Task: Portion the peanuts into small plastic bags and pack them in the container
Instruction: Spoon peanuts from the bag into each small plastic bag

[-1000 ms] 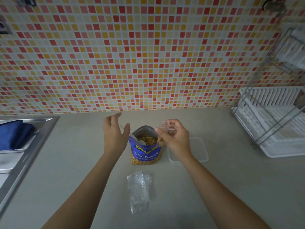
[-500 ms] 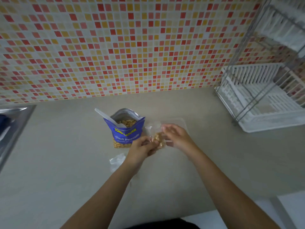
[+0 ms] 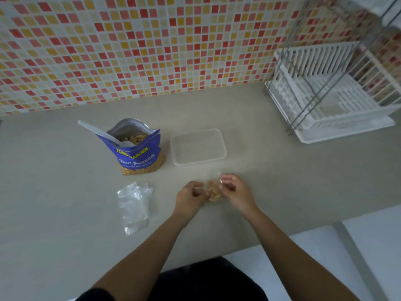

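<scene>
A small clear bag of peanuts point(image 3: 213, 191) is held between both hands just above the counter. My left hand point(image 3: 189, 197) pinches its left side and my right hand point(image 3: 235, 192) grips its right side. The blue peanut pouch point(image 3: 138, 155) stands open at the back left with a white spoon point(image 3: 98, 132) leaning in it. Right of the pouch sits the clear plastic container point(image 3: 221, 142), behind my hands. A pile of empty small plastic bags point(image 3: 134, 205) lies left of my left hand.
A white dish rack point(image 3: 332, 96) with a metal frame stands at the back right. The tiled wall point(image 3: 141, 46) runs behind the beige counter point(image 3: 54, 181). The counter's front edge lies close below my forearms, right of centre.
Both hands came together on the filled small bag and drew it toward me, away from the pouch and in front of the container. The view has shifted right and down; the sink is out of sight.
</scene>
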{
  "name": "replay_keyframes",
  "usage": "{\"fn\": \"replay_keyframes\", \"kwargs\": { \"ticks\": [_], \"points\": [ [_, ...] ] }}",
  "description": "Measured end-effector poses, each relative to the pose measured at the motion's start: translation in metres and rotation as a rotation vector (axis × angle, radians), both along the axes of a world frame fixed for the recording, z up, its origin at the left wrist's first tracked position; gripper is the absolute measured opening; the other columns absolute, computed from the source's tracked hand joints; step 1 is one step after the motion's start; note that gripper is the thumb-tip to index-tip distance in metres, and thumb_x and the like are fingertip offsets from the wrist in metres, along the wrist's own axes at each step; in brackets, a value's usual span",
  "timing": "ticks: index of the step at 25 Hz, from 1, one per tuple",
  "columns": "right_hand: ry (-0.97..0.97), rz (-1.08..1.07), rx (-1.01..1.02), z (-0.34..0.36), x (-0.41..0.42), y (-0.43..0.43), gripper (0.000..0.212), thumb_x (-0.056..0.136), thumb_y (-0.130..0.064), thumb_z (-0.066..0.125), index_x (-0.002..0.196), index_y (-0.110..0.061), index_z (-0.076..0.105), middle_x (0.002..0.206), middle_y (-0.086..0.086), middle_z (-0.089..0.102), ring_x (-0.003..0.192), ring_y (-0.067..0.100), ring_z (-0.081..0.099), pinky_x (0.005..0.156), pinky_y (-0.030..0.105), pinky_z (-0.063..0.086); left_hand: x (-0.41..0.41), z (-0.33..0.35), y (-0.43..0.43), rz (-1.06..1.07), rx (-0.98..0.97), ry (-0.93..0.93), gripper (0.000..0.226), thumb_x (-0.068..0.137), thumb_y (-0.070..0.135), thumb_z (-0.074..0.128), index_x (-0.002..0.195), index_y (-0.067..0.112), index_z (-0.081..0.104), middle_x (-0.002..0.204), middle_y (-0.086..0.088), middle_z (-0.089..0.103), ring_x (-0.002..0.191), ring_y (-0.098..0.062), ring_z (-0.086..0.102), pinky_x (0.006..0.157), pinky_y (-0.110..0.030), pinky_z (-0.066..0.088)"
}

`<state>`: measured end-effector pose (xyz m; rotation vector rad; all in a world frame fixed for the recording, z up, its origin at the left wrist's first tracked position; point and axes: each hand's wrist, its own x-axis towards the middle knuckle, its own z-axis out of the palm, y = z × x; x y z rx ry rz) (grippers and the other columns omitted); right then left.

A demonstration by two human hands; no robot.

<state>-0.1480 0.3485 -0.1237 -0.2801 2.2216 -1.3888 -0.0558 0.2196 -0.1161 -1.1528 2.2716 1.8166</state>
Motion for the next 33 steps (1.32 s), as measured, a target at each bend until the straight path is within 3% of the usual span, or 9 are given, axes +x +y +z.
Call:
{"fn": "replay_keyframes", "kwargs": {
  "ticks": [4, 8, 11, 15, 19, 22, 28, 31, 33],
  "points": [
    [0.131, 0.081, 0.121, -0.015, -0.009, 0.01, 0.027, 0.082, 0.003, 0.061, 0.108, -0.004, 0.063, 0.102, 0.011, 0.069, 0.093, 0.017, 0.064, 0.074, -0.004, 0.039, -0.005, -0.005, 0.008, -0.191, -0.3, 0.012, 0.033, 0.078, 0.009, 0.068, 0.11, 0.008, 0.065, 0.087, -0.009, 0.066, 0.075, -0.015, 0.056, 0.07, -0.012, 0.039],
    [0.147, 0.074, 0.161, -0.013, -0.017, 0.009, 0.028, 0.081, 0.002, 0.061, 0.109, -0.003, 0.063, 0.105, 0.014, 0.069, 0.097, 0.026, 0.066, 0.075, -0.001, 0.04, -0.019, -0.006, 0.016, -0.255, -0.388, 0.041, 0.02, 0.077, 0.006, 0.064, 0.096, 0.001, 0.067, 0.086, -0.018, 0.066, 0.078, -0.029, 0.06, 0.077, -0.032, 0.047],
    [0.379, 0.143, 0.324, -0.008, -0.019, 0.008, 0.028, 0.08, -0.01, 0.065, 0.107, -0.007, 0.064, 0.109, 0.014, 0.064, 0.102, 0.027, 0.06, 0.088, 0.021, 0.041, -0.017, -0.003, 0.006, -0.247, -0.45, 0.06, 0.013, 0.078, 0.007, 0.062, 0.089, 0.002, 0.066, 0.085, -0.019, 0.064, 0.076, -0.031, 0.06, 0.077, -0.038, 0.05],
    [0.714, 0.305, 0.335, 0.002, 0.008, -0.015, 0.028, 0.084, -0.018, 0.05, 0.106, -0.007, 0.062, 0.11, 0.013, 0.06, 0.1, 0.032, 0.057, 0.09, 0.035, 0.044, 0.022, 0.01, -0.038, -0.151, -0.578, 0.122, 0.03, 0.079, 0.002, 0.063, 0.109, 0.003, 0.066, 0.093, -0.018, 0.066, 0.078, -0.029, 0.065, 0.076, -0.022, 0.043],
    [0.713, 0.635, 0.314, -0.011, 0.057, -0.079, 0.049, 0.083, -0.027, 0.035, 0.117, 0.0, 0.057, 0.123, 0.018, 0.059, 0.112, 0.032, 0.059, 0.094, 0.039, 0.047, 0.074, 0.012, -0.102, 0.001, -0.656, 0.017, 0.023, 0.08, 0.002, 0.063, 0.102, 0.004, 0.068, 0.095, -0.016, 0.065, 0.077, -0.03, 0.065, 0.077, -0.033, 0.052],
    [0.601, 0.8, 0.413, -0.028, 0.089, -0.114, 0.06, 0.082, -0.035, 0.033, 0.126, 0.002, 0.051, 0.133, 0.02, 0.053, 0.123, 0.035, 0.051, 0.097, 0.046, 0.046, 0.103, 0.004, -0.138, 0.019, -0.757, -0.144, 0.032, 0.08, 0.009, 0.064, 0.112, 0.009, 0.065, 0.112, -0.015, 0.06, 0.102, -0.035, 0.056, 0.09, -0.04, 0.047],
    [0.722, 0.765, 0.594, -0.041, 0.102, -0.112, 0.062, 0.085, -0.048, 0.03, 0.13, -0.01, 0.05, 0.138, 0.005, 0.052, 0.127, 0.019, 0.049, 0.097, 0.042, 0.044, 0.107, -0.006, -0.153, -0.07, -0.77, -0.283, 0.03, 0.082, 0.022, 0.062, 0.112, 0.016, 0.062, 0.122, -0.005, 0.055, 0.116, -0.028, 0.044, 0.091, -0.038, 0.035],
    [0.72, 0.779, 0.574, -0.038, 0.103, -0.115, 0.074, 0.085, -0.054, 0.013, 0.144, -0.01, 0.024, 0.154, 0.005, 0.022, 0.143, 0.02, 0.019, 0.115, 0.039, 0.017, 0.109, -0.002, -0.156, -0.076, -0.787, -0.248, 0.017, 0.083, 0.024, 0.062, 0.097, 0.015, 0.065, 0.115, -0.002, 0.058, 0.112, -0.027, 0.045, 0.087, -0.037, 0.033],
    [0.544, 0.793, 0.495, -0.027, 0.097, -0.115, 0.087, 0.079, -0.068, 0.007, 0.147, -0.014, 0.01, 0.158, 0.002, 0.003, 0.145, 0.016, 0.0, 0.117, 0.035, 0.001, 0.11, 0.01, -0.16, -0.117, -0.762, -0.163, 0.012, 0.082, 0.024, 0.064, 0.089, 0.016, 0.067, 0.107, 0.0, 0.062, 0.106, -0.025, 0.05, 0.086, -0.037, 0.037]
  ]
}}
